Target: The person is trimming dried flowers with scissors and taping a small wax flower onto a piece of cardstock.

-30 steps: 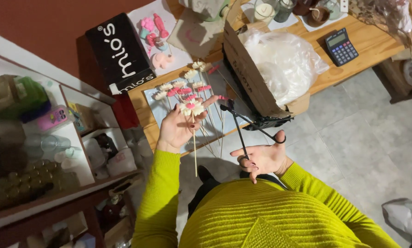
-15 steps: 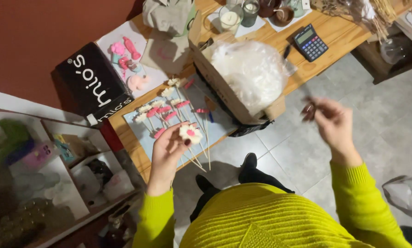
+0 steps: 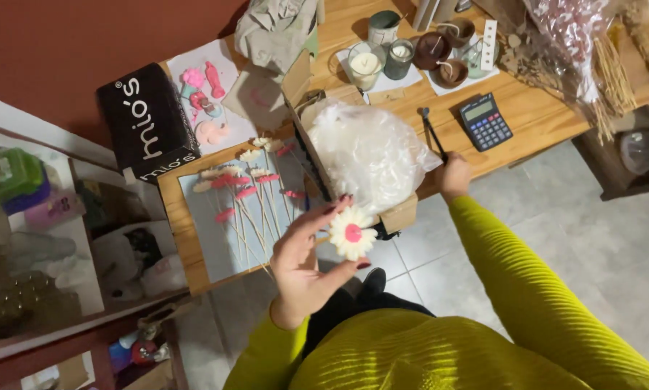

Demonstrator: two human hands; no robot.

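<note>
The wooden desk (image 3: 538, 119) runs along the top, its near edge slanting down toward the left, and grey tiled floor (image 3: 556, 238) lies open below it on the right. The desk's left part is crowded: a black box (image 3: 147, 123) at the far left, a pale sheet (image 3: 216, 253) carrying a row of small flowers on sticks (image 3: 248, 195), and a cardboard box (image 3: 400, 213) holding a white plastic bag (image 3: 368, 155) that overhangs the desk edge. Candles in jars (image 3: 379, 58) and a calculator (image 3: 486, 121) stand farther back, with dried stems (image 3: 613, 65) at the right end. A shelf unit (image 3: 43, 238) closes off the left side.

The left hand (image 3: 306, 263) is raised in front of the body, palm turned toward the camera, just off the desk edge. Its thumb and fingers pinch a white daisy-shaped flower with a pink centre (image 3: 352, 232), which sits just below the cardboard box.

The right arm in a yellow-green sleeve (image 3: 512, 282) stretches forward across the open floor to the desk edge. The right hand (image 3: 453, 175) is clenched around a thin dark tool (image 3: 433, 133), which lies angled over the desktop between the bag and the calculator.
</note>
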